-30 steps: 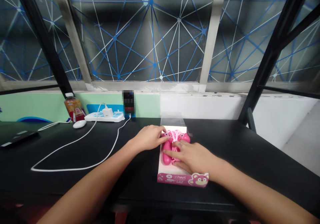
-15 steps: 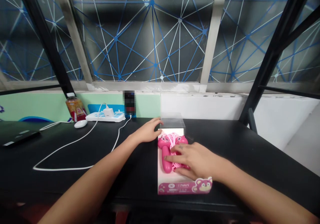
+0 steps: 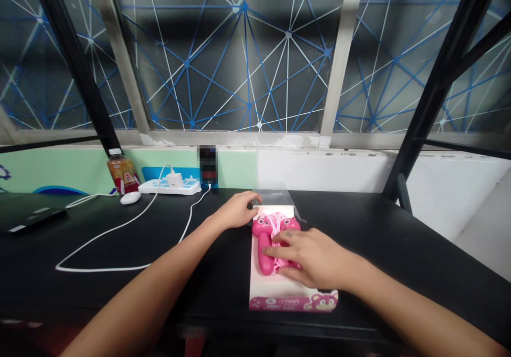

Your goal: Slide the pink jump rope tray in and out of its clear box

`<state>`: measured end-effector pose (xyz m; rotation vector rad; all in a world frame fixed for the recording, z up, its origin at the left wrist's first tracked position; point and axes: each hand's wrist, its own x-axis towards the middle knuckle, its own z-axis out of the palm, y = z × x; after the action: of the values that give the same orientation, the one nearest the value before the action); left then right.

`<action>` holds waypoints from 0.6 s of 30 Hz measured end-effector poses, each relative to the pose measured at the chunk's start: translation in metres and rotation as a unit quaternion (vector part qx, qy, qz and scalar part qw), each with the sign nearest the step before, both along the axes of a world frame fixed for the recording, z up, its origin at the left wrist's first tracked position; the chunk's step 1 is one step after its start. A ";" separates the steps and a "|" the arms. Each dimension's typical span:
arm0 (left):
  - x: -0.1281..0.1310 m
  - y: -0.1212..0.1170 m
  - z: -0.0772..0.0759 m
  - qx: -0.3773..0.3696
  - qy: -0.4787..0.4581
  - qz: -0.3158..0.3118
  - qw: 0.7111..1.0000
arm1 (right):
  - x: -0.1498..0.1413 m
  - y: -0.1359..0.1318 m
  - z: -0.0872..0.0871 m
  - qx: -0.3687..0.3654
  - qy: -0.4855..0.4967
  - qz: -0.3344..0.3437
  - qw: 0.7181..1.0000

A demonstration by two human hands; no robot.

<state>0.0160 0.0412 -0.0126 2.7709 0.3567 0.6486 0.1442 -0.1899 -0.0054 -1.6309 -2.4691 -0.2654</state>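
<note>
A pink jump rope (image 3: 265,253) with bear-head handles and a coiled pale pink cord lies in a white cardboard box (image 3: 259,288) on the desk. My right hand (image 3: 311,256) rests palm down over it, fingers spread across the coil and handles, hiding most of the right handle. The box's front lip carries a printed bear. At the box's far left corner is my left hand (image 3: 238,209), its thumb and fingers pinching the edge beside a clear plastic cover (image 3: 275,197). Exactly which layer it pinches is hard to see.
Left on the black desk (image 3: 223,288) are a white power strip (image 3: 187,187) with a charger, a looping white cable (image 3: 99,269), a white mouse (image 3: 130,198), a drink bottle (image 3: 123,173) and a dark flat device (image 3: 38,219). Black frame posts rise on both sides.
The clear cover behind the box has tilted and shifted slightly. The box's front lip appears tipped a little differently. Both hands stay in nearly the same places.
</note>
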 end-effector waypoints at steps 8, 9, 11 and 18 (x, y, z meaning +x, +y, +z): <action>-0.007 -0.032 0.010 -0.009 0.039 -0.066 0.997 | 0.014 0.019 -0.019 0.055 -0.073 -0.113 0.989; -0.007 -0.036 0.011 -0.007 0.038 -0.070 0.997 | 0.012 0.018 -0.018 0.066 -0.092 -0.115 0.987; -0.007 -0.042 0.011 -0.001 0.034 -0.073 0.997 | 0.004 0.014 -0.013 0.084 -0.107 -0.092 0.986; -0.009 -0.040 0.012 0.003 0.033 -0.079 0.996 | -0.017 -0.010 0.003 -0.106 0.128 0.106 0.980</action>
<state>0.0072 0.0016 -0.0008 2.7955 0.1471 0.5223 0.1275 -0.1999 -0.0026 -1.3534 -2.5082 0.2299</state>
